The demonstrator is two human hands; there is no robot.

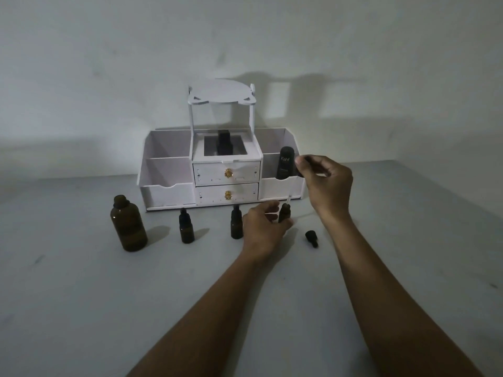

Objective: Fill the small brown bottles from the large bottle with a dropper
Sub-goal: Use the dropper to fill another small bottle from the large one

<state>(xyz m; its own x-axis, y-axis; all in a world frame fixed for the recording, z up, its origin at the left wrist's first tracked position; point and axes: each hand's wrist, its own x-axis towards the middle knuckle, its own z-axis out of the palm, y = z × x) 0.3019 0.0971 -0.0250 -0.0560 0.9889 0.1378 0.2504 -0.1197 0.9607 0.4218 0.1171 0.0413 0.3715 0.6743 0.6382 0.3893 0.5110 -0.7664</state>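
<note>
The large brown bottle (pixel 128 223) stands uncapped at the left of the table. Two small brown bottles with black caps (pixel 186 226) (pixel 236 222) stand to its right. My left hand (pixel 262 227) holds a third small bottle (pixel 284 212), open at the top. My right hand (pixel 325 182) pinches the black bulb of a dropper (pixel 289 198) above it; the clear tube slants down to the bottle's mouth. A loose black cap (pixel 312 238) lies on the table to the right.
A white desk organiser (pixel 167 170) with two drawers stands against the wall behind the bottles. A black tube (pixel 285 162) stands in its right compartment, and a dark bottle (pixel 223 142) in the middle tray.
</note>
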